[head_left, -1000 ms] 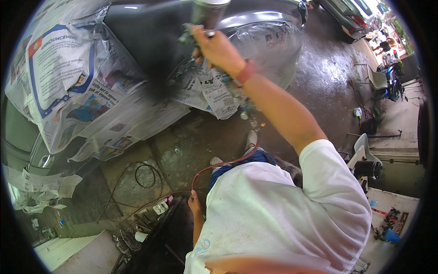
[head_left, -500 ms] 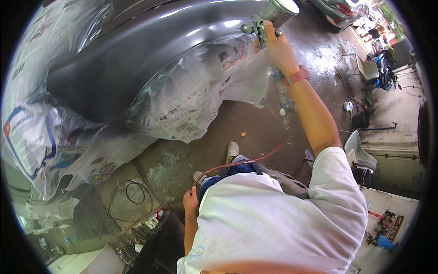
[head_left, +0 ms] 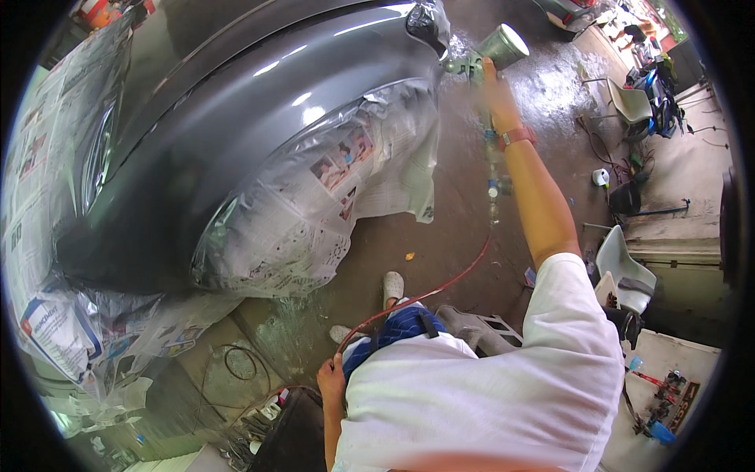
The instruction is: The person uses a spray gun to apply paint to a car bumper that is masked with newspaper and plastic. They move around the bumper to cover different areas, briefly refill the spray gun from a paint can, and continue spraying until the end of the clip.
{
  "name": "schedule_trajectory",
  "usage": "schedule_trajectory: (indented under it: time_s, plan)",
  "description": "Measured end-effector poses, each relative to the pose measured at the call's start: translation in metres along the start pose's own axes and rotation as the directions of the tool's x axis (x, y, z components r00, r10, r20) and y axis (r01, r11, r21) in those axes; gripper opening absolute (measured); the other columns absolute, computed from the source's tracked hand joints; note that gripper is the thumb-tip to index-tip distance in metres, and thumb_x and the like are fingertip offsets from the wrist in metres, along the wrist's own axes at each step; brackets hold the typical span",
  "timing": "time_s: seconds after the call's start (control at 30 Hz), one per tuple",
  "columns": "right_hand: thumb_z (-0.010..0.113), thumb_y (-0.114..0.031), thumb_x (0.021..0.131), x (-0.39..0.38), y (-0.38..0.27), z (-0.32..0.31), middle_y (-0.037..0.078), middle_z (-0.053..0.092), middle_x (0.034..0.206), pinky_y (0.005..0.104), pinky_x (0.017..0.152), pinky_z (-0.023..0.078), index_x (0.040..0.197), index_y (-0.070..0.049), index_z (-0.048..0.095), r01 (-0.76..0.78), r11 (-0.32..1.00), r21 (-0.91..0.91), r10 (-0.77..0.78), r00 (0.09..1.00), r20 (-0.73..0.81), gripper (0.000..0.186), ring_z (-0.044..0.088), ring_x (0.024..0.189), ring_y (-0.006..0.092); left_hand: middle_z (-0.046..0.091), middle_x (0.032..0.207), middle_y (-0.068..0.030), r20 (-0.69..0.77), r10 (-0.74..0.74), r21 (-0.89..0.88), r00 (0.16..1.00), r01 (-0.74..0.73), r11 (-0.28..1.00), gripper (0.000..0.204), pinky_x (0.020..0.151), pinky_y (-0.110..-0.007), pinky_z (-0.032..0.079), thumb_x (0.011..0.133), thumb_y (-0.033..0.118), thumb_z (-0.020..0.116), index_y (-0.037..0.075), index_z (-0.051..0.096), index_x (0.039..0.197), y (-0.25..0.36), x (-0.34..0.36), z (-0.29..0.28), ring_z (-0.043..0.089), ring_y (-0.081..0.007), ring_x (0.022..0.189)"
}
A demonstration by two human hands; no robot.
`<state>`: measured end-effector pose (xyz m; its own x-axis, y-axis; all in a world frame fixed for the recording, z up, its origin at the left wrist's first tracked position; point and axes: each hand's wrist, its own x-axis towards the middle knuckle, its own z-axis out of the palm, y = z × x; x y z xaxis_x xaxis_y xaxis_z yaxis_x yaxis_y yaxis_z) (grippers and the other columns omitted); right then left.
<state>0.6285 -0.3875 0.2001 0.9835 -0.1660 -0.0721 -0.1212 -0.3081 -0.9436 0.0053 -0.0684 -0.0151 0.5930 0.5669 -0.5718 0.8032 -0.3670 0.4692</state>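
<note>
My right hand, a band on its wrist, grips a spray gun with a metal cup. The gun is just off the right end of a glossy dark car fender, close to the dark opening there. Motion smears the fingers somewhat. A red hose runs from below the gun across my waist to my left hand, which is closed around it at my side. Newspaper under clear plastic covers the area below the fender's curved edge.
More newspaper and plastic drape the car at left. Hose loops lie on the floor at lower left, near a dark box. Pale chairs, a bucket and tools stand or lie along the right side.
My right hand and the spray gun have moved past the fender's right end, a little lower and rightward in view. More of the fender shows. My left hand still holds the hose.
</note>
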Motion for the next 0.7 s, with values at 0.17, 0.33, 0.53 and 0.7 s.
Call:
schedule_trajectory:
  time_s: [0.17,0.33,0.53,0.7]
  plan:
    - [0.042,-0.064,0.111,0.089,0.069,-0.009,0.011,0.076,0.078,0.0328,0.047,0.051,0.112,-0.001,0.072,-0.095,0.99,0.108,0.102,0.993,-0.063,0.069,0.073,0.061,0.0193,0.066,0.084,-0.0295,0.008,-0.007,-0.007,1.0,0.007,1.0,0.052,0.075,-0.054,0.049,0.108,0.045,0.063,-0.005,0.069,0.095,0.031,-0.004,-0.009,0.063,-0.0475,0.077]
    - [0.043,-0.066,0.109,0.135,0.116,0.0,0.011,0.073,0.073,0.036,0.047,0.051,0.102,-0.001,0.073,-0.097,0.991,0.098,0.11,0.984,-0.142,0.072,0.069,0.055,0.022,0.066,0.083,-0.0281,-0.005,-0.049,0.029,0.999,0.05,0.998,0.054,0.074,-0.051,0.05,0.108,0.047,0.062,-0.004,0.069,0.092,0.035,-0.007,-0.025,0.066,-0.0462,0.079]
    - [0.047,-0.062,0.11,0.094,0.1,0.013,0.01,0.073,0.071,0.0367,0.045,0.051,0.095,0.0,0.077,-0.083,0.988,-0.131,0.069,0.991,-0.113,0.07,0.071,0.055,0.0222,0.068,0.085,-0.0298,0.029,0.002,0.035,1.0,-0.003,0.999,0.058,0.077,-0.053,0.051,0.108,0.051,0.059,-0.004,0.072,0.094,-0.002,0.001,-0.031,0.068,-0.0482,0.083]
    - [0.049,-0.057,0.111,-0.029,0.021,0.051,0.009,0.071,0.072,0.0328,0.044,0.049,0.113,-0.001,0.075,0.113,0.993,-0.019,-0.113,0.994,-0.005,0.061,0.07,0.056,0.0173,0.07,0.092,-0.0329,0.054,0.004,0.031,0.999,-0.005,1.0,0.065,0.081,-0.055,0.052,0.107,0.057,0.057,-0.005,0.074,0.098,-0.08,0.018,-0.028,0.068,-0.0527,0.09]
